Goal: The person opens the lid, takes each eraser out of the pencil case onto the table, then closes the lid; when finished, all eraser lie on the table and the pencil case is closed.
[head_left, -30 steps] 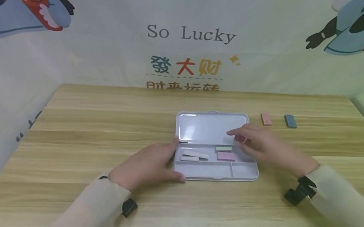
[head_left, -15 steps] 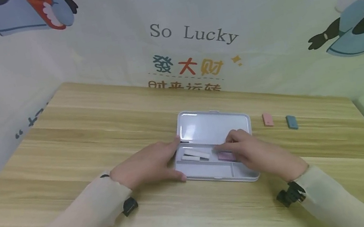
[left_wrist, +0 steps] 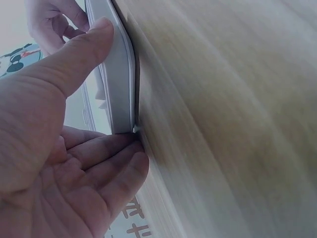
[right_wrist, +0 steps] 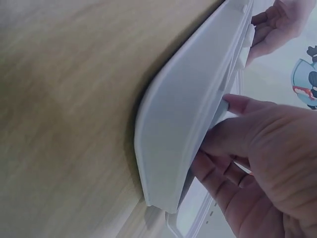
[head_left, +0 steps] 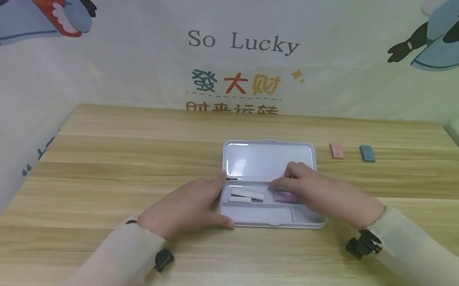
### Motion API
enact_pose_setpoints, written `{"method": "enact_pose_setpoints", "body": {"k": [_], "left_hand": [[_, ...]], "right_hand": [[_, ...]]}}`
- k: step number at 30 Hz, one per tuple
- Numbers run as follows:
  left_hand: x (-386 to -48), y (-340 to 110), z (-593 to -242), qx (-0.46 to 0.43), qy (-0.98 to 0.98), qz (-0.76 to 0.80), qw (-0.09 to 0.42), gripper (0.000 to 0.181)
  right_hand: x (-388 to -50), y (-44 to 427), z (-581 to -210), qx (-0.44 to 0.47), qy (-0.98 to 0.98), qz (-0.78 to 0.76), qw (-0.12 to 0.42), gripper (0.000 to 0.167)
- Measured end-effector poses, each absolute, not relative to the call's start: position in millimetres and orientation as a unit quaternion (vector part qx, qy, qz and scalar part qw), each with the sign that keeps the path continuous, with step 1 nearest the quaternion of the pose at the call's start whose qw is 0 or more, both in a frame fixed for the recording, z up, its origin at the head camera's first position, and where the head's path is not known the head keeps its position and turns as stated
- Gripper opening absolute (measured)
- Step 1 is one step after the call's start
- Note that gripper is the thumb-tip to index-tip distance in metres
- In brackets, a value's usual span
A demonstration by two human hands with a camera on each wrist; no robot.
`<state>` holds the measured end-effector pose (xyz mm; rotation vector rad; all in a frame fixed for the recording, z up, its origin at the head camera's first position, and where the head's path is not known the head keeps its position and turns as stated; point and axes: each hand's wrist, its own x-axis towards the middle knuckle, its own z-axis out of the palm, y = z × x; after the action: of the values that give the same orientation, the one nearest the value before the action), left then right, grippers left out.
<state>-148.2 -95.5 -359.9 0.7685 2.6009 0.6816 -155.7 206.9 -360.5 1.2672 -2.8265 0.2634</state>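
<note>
The pale pencil case (head_left: 257, 216) lies on the table with its lid (head_left: 259, 158) folded back. My left hand (head_left: 188, 208) holds its left end, thumb at the front wall and fingers at the far corner; the left wrist view shows this grip on the case wall (left_wrist: 119, 84). My right hand (head_left: 322, 193) reaches into the case, thumb and fingers curled at the small green eraser, which they hide. A pink-purple eraser (head_left: 284, 197) shows beside the thumb. White stick-like pieces (head_left: 241, 198) lie in the same compartment, to the left. In the right wrist view, the right fingertips (right_wrist: 237, 103) dip behind the case wall.
A pink eraser (head_left: 337, 151) and a blue eraser (head_left: 367, 153) lie on the wooden table (head_left: 121, 151), right of the case. A printed cloth (head_left: 128, 53) hangs behind the table's far edge.
My right hand has moved left and down from above the case's right side onto the green eraser, covering it. It stays there over the last half second. My left hand keeps its place.
</note>
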Motion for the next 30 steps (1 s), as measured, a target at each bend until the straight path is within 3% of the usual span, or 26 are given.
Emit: {"method": "enact_pose_setpoints", "body": {"k": [15,24,30], "left_hand": [[-148.6,-94.9,-357.2,0.271,0.916,0.245,0.168,0.113],[-149.2,-94.9,-359.7,0.273,0.915,0.246,0.166,0.113],[-149.1,-95.6,-360.6,0.269,0.915,0.247,0.168,0.113]], "right_hand": [[-152.3,207.6,-353.8,0.388,-0.92,0.055,0.001,0.031],[-151.9,208.1,-357.0,0.4,-0.916,0.013,0.034,0.03],[-151.1,209.6,-359.1,0.392,-0.919,0.03,0.028,0.034]]}}
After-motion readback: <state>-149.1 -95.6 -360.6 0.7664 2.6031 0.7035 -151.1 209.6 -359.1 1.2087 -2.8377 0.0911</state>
